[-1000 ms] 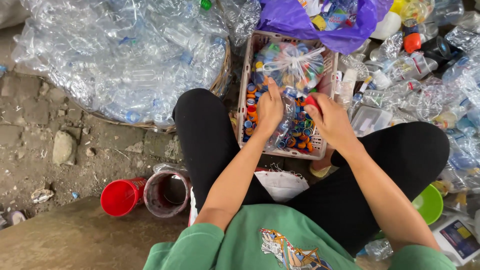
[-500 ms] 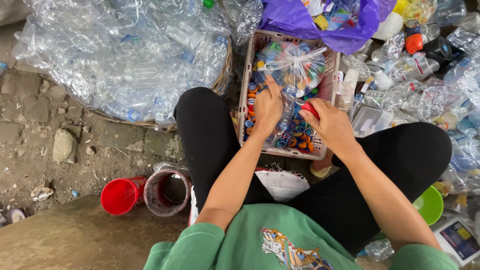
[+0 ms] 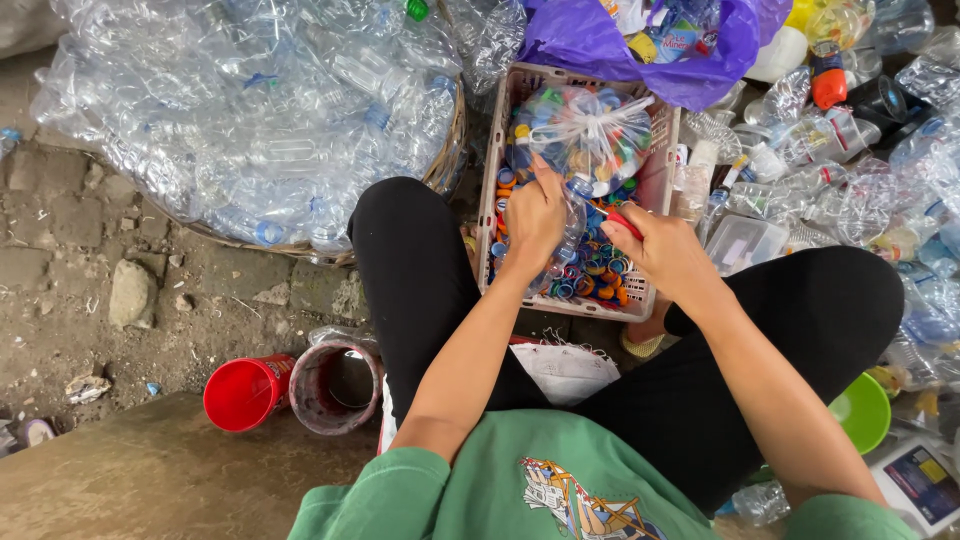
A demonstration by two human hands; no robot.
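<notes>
My left hand [image 3: 533, 215] rests on a clear plastic bottle [image 3: 566, 240] in the crate [image 3: 660, 180] of bottle caps [image 3: 600, 275], between my knees. My right hand [image 3: 662, 250] pinches a red cap [image 3: 622, 220] just beside it.

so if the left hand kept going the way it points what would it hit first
Probably the clear bag of bottle caps lying in the plastic crate. The left hand points up the crate toward it, though depth is hard to judge.
</notes>
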